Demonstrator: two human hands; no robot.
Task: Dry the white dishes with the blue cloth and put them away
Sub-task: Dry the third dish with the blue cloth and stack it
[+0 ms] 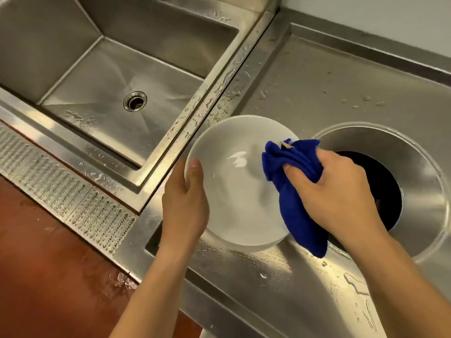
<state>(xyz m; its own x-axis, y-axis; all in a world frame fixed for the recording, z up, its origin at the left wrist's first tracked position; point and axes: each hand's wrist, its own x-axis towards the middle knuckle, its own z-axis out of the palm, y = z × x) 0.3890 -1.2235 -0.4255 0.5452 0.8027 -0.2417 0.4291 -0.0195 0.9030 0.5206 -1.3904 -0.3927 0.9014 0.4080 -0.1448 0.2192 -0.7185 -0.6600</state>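
Observation:
A white bowl (234, 186) is held above the wet steel counter, its inside facing me. My left hand (185, 203) grips its left rim, thumb inside the bowl. My right hand (334, 189) clutches a bunched blue cloth (292, 172) and presses it against the right inner side of the bowl. The cloth's tail hangs down past the bowl's lower right edge. A small white tag shows on top of the cloth.
A deep steel sink (117, 76) with a round drain (135, 100) lies at the upper left. A round waste opening (380, 184) in the counter (329, 76) sits right of the bowl. Water drops dot the counter. A perforated floor grate (61, 186) crosses the red floor (48, 276).

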